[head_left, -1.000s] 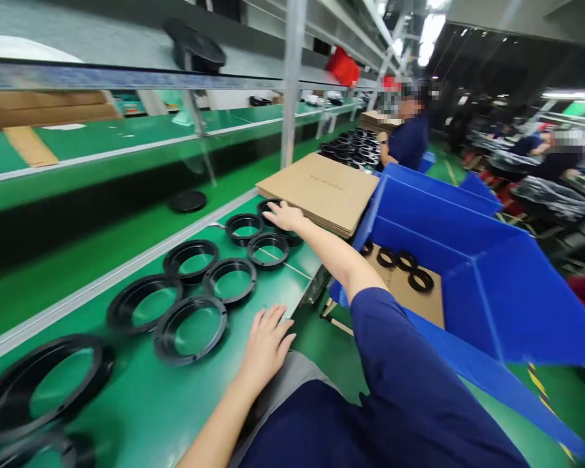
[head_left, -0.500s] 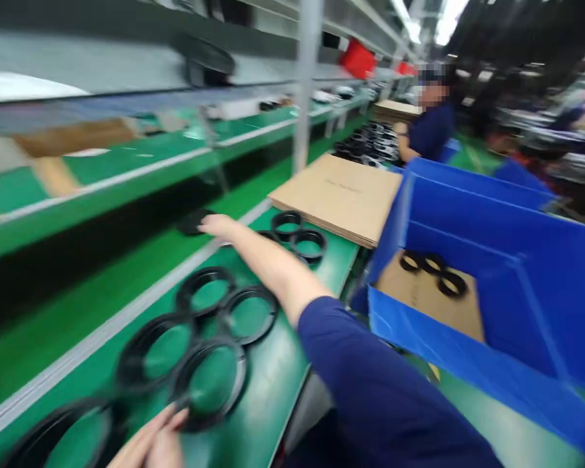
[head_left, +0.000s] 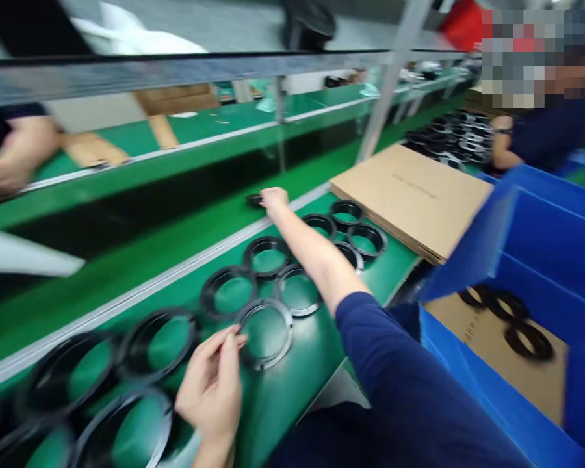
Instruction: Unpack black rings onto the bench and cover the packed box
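Note:
My left hand (head_left: 212, 383) is closed in a pinch at the left rim of a black ring (head_left: 286, 338) lying on the green bench. Whatever its fingertips hold, if anything, is too small to make out. My right arm stretches across the bench to the back rail, where my right hand (head_left: 275, 198) is closed on a small dark object (head_left: 254, 201), its shape unclear. Several more black rings stand in clusters, among them one ring (head_left: 267, 256) below my right forearm and larger ones (head_left: 158, 343) left of my left hand.
Stacked cardboard sheets (head_left: 414, 192) lie at the bench's far end. On the right, a blue bin (head_left: 472, 383) holds black rings on cardboard. A co-worker (head_left: 541, 123) is beyond, near piled rings. Another person's arm (head_left: 26, 149) shows across the shelf (head_left: 224, 146).
The view has swung left, so the bench and bin appear further right. My left hand stays at the front ring, now with more of it showing. My right hand still holds the dark object.

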`<state>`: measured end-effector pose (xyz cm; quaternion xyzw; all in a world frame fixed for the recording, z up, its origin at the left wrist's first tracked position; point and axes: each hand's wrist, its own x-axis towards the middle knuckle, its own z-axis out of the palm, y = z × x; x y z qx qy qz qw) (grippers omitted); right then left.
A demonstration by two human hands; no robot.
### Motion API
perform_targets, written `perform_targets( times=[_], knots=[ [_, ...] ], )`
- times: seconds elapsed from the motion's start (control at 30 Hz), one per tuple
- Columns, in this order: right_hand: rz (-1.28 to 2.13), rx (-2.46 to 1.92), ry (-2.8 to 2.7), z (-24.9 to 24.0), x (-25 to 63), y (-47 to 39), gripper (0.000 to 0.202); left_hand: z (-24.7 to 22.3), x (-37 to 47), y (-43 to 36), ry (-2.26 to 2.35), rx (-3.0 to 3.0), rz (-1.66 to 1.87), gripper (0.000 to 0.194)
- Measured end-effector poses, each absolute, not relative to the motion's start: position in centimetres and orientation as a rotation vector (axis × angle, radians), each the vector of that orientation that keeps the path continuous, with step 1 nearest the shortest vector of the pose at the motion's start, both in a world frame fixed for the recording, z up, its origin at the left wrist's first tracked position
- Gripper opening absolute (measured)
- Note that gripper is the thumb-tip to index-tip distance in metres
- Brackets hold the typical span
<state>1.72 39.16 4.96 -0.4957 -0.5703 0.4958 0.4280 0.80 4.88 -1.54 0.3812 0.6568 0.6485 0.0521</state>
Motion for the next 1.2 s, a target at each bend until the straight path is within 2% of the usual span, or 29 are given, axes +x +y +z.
perform_targets(
  times=[0.07,0.2,0.37,0.47,0.6,0.73,0.87,0.97,1.1,1.2],
  knots=[
    [1.351,-1.142,-1.410,4.5,1.2,38.1,0.018,-1.8,0.8,5.2,1.946,1.097,1.989,0.019],
    [1.544,-0.827,-1.448,4.1,1.8,32.4,0.023,-1.9,0.3,5.4,1.661,0.898,2.065,0.026],
    [1.709,-0.474,-1.512,3.1,7.0,21.4,0.033,-0.8,-0.2,5.9,1.103,0.730,2.211,0.075],
    [1.833,-0.435,-1.432,1.9,9.0,15.4,0.029,-0.3,-0.7,5.7,0.892,0.644,2.222,0.089],
    [1.946,-0.503,-1.319,0.3,9.6,11.1,0.032,0.0,-1.8,4.8,0.709,0.503,2.202,0.084],
    [1.738,-0.553,-1.308,0.1,10.5,11.8,0.035,0.7,-2.3,4.4,0.600,0.378,2.135,0.075],
    [1.625,-0.560,-1.305,0.7,11.4,12.1,0.041,0.7,-1.3,3.9,0.488,0.438,2.016,0.093],
    [1.684,-0.549,-1.204,0.7,11.2,9.9,0.042,-0.2,-0.8,3.5,0.475,0.550,1.925,0.106],
    [1.831,-0.463,-1.403,0.2,11.4,7.5,0.042,-0.7,-1.3,3.3,0.460,0.525,1.816,0.094],
    [1.504,-0.501,-1.748,0.8,12.4,9.0,0.033,0.2,-1.7,3.6,0.377,0.441,1.918,0.089]
  ],
)
